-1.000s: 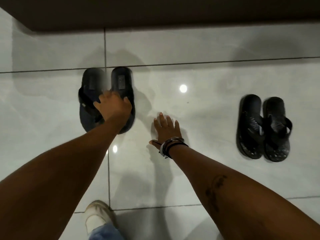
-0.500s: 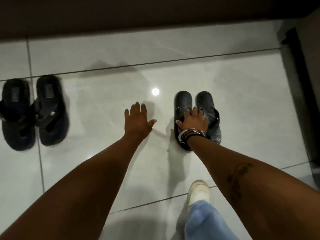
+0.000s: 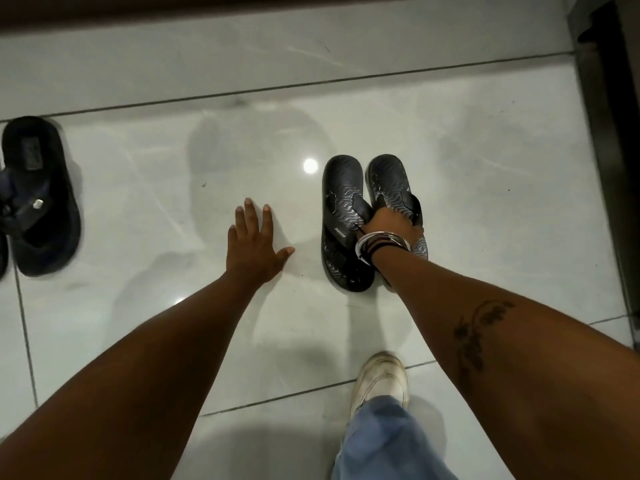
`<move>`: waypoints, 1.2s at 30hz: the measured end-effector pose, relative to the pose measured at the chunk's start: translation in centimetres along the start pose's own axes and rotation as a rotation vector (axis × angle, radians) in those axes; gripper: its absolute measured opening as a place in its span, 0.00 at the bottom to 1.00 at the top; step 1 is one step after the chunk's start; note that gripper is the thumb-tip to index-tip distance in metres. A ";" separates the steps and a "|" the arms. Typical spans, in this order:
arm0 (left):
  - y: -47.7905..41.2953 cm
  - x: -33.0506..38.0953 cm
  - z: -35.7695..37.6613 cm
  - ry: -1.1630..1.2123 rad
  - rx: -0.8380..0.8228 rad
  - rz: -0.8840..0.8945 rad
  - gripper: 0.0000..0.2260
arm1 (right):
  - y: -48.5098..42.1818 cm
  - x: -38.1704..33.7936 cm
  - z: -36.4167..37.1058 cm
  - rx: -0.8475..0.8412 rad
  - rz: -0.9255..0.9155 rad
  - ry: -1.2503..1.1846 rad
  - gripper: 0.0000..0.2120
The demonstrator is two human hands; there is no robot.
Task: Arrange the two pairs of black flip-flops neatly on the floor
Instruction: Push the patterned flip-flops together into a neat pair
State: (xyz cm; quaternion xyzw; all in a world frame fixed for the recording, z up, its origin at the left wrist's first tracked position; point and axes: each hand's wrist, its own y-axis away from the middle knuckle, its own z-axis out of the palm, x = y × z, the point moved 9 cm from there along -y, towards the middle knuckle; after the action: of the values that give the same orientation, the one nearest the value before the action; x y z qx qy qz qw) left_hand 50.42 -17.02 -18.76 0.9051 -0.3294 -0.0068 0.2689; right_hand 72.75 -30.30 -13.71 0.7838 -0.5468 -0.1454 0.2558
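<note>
The right hand (image 3: 389, 225), laid flat over the wavy pair (image 3: 346, 216) half a second ago, has curled its fingers around the straps. The left hand (image 3: 254, 247) has spread flatter on the floor (image 3: 485, 168). The plain pair (image 3: 40, 199) has slid further toward the frame's left edge.

Bangles (image 3: 382, 242), forearm tattoo (image 3: 479, 330), blue jeans (image 3: 384, 441), white sneaker (image 3: 379, 381).

Left hand (image 3: 254, 245) flat, fingers spread, arm stretched forward. Right hand (image 3: 393, 225) curled closed, bangled wrist bent, forearm tattooed.
</note>
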 end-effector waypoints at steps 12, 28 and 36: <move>-0.7 0.3 -0.4 0.080 -0.043 -0.061 0.46 | -2.8 -2.3 -2.9 0.066 -0.131 -0.044 0.17; -1.2 0.6 -0.3 0.094 -0.086 -0.073 0.48 | -9.4 -9.5 -8.2 0.187 -0.084 -0.056 0.13; -1.2 0.7 -0.2 0.105 -0.103 -0.081 0.47 | -10.5 -10.1 -8.5 0.199 -0.082 -0.012 0.19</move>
State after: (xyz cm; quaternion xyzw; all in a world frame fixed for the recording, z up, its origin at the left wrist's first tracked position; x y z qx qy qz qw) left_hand 51.68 -16.58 -19.07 0.9018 -0.2769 0.0129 0.3315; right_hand 81.62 -15.95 -13.07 0.8262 -0.5275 -0.1057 0.1674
